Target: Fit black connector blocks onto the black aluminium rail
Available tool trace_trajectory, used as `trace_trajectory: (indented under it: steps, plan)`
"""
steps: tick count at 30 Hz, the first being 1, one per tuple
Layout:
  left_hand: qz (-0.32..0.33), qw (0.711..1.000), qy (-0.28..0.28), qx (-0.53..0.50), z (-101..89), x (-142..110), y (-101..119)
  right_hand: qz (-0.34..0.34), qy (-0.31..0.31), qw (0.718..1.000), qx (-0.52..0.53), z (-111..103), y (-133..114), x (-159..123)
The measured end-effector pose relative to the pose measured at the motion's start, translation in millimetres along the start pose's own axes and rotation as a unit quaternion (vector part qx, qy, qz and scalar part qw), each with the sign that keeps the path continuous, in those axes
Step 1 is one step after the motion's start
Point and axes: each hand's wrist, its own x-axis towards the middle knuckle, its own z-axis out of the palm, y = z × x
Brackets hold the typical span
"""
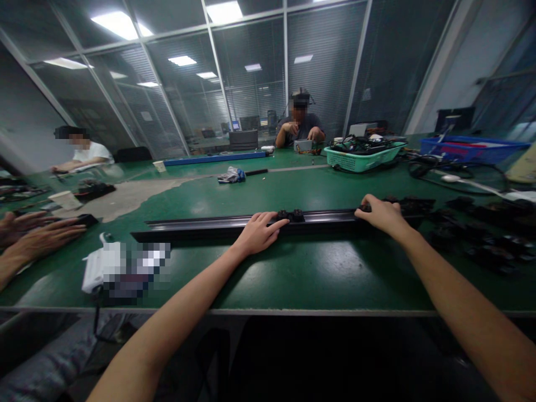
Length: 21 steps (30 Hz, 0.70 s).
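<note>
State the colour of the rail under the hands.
The rail is black, and it shows best in the head view.

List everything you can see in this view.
Rail: one, black, lengthwise on the bench.
Fittings: two, black, on the rail.
Loose parts: many, black, bench right.
Workbench: one, green, under everything.
Cable basket: one, teal, far right.
Tray: one, blue, far right.
Bar: one, blue, far side.
Cloth: one, grey and blue, mid-bench.
Blurred device: one, white, near left.
Co-workers: two, dark and white shirts, far side and left.
Neighbour's hands: two, bare, left edge.
Left hand: one, bare, on the rail.
Right hand: one, bare, at the rail's right end.
</note>
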Motion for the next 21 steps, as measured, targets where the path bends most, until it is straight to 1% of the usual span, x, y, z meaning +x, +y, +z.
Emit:
trace_trajectory:
  steps: [5,13,21]
  plan:
    - [0.0,1.0,0.001,-0.002,0.4,0.2,-0.3,0.009,0.0,1.0,-0.009,-0.9,0.3,-0.5]
    - [0.001,1.0,-0.002,0.002,0.0,-0.3,-0.4,0.001,-0.002,0.999,-0.035,-1.9,-1.4,-3.3]
    - [0.003,1.0,0.0,0.002,-0.5,0.2,-0.1,0.008,-0.003,0.999,-0.042,-1.4,7.3,-1.1]
